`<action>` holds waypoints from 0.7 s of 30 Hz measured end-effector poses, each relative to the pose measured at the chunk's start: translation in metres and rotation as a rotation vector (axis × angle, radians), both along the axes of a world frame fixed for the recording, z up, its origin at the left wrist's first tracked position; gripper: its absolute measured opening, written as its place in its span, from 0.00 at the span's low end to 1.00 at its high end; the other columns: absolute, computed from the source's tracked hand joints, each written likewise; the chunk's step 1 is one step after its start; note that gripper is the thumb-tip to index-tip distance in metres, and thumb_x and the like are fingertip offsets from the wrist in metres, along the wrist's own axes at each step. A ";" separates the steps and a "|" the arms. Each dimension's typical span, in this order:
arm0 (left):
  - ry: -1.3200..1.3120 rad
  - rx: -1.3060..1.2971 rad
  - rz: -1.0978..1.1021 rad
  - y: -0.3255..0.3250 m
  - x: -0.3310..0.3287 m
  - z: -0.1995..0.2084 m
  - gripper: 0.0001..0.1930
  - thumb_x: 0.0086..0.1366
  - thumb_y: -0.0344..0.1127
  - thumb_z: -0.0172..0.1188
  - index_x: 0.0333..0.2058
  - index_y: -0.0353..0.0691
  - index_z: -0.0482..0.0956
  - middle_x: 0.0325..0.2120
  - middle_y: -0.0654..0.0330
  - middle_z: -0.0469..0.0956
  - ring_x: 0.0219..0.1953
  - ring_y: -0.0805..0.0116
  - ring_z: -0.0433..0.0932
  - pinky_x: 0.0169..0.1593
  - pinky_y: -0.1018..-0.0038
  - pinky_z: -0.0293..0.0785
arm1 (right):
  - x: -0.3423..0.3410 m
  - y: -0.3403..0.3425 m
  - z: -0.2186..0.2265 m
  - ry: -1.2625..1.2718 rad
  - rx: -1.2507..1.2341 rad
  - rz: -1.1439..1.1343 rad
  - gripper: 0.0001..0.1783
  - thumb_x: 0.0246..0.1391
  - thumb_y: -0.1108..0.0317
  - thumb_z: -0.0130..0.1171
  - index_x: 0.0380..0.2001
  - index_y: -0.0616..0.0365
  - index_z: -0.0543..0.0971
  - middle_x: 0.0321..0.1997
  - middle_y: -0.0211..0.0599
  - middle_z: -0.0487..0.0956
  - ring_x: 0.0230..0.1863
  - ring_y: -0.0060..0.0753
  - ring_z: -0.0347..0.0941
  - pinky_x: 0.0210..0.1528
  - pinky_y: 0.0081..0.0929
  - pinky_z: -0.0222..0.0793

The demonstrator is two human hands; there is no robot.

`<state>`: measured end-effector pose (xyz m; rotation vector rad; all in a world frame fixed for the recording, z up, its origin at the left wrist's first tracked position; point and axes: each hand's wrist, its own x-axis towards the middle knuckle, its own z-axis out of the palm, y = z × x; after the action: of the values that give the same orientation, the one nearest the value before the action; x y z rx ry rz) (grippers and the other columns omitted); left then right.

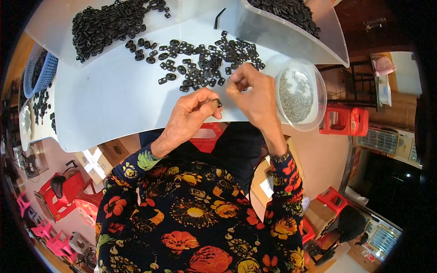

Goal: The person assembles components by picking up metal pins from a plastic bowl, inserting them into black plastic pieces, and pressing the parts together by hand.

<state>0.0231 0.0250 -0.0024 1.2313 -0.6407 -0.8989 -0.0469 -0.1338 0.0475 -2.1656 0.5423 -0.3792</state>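
Observation:
Over the near edge of the white table [104, 109], my left hand [189, 113] pinches a small black plastic piece [219, 103] between thumb and fingertips. My right hand [255, 93] is closed just to the right of it, fingers curled together; whatever it may hold is hidden or too small to name. The two hands are close but apart. Beyond them lie scattered small black plastic parts [207, 63], some oval with holes, some squarish. To the right of my right hand is a round clear tub [322, 93] of small silvery metal pieces [295, 98].
A heap of black parts [98, 29] lies in a translucent tray at the far left. Another translucent bin [291, 38] with black parts stands far right. Between them lies a thin bent black tool [219, 19]. A blue basket [43, 70] is at left; red stools [343, 120] stand around.

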 end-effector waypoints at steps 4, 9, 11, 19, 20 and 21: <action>0.008 -0.006 -0.005 -0.002 0.000 0.003 0.05 0.65 0.26 0.47 0.36 0.32 0.72 0.25 0.63 0.76 0.30 0.76 0.77 0.38 0.79 0.73 | -0.028 0.011 -0.023 -0.136 0.277 0.003 0.12 0.42 0.82 0.57 0.34 0.62 0.78 0.22 0.25 0.73 0.24 0.14 0.67 0.29 0.17 0.67; 0.022 0.028 0.013 -0.003 0.000 0.002 0.06 0.65 0.26 0.47 0.37 0.32 0.72 0.25 0.62 0.77 0.30 0.76 0.77 0.38 0.79 0.73 | -0.035 0.007 -0.036 -0.245 0.473 0.027 0.11 0.45 0.82 0.57 0.35 0.62 0.79 0.24 0.23 0.74 0.25 0.13 0.68 0.32 0.14 0.66; 0.007 0.037 0.017 -0.004 0.000 0.003 0.06 0.65 0.26 0.47 0.37 0.32 0.72 0.25 0.62 0.77 0.30 0.76 0.76 0.38 0.79 0.73 | -0.034 0.009 -0.036 -0.224 0.607 0.023 0.10 0.47 0.82 0.57 0.34 0.62 0.80 0.25 0.22 0.75 0.26 0.13 0.67 0.32 0.14 0.66; 0.021 0.016 0.055 -0.005 -0.002 0.003 0.06 0.65 0.26 0.48 0.37 0.32 0.73 0.25 0.62 0.77 0.30 0.76 0.76 0.37 0.79 0.73 | -0.030 0.007 -0.042 -0.292 0.757 0.108 0.06 0.52 0.76 0.61 0.34 0.62 0.80 0.28 0.25 0.77 0.30 0.14 0.70 0.34 0.15 0.67; 0.024 0.020 0.055 -0.005 -0.002 0.003 0.06 0.65 0.26 0.48 0.36 0.32 0.73 0.25 0.62 0.77 0.30 0.76 0.76 0.37 0.79 0.73 | -0.030 0.007 -0.042 -0.290 0.758 0.108 0.06 0.52 0.76 0.61 0.34 0.62 0.80 0.28 0.25 0.77 0.30 0.14 0.70 0.34 0.15 0.67; 0.028 0.024 0.055 -0.006 -0.002 0.003 0.06 0.65 0.26 0.48 0.36 0.32 0.73 0.25 0.62 0.77 0.29 0.76 0.76 0.37 0.79 0.73 | -0.030 0.008 -0.043 -0.309 0.771 0.095 0.06 0.52 0.76 0.61 0.35 0.62 0.79 0.29 0.25 0.78 0.31 0.14 0.70 0.35 0.15 0.67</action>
<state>0.0208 0.0194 0.0006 1.2498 -0.5730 -0.8791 -0.0766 -0.1261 0.0049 -1.3529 0.3300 -0.3659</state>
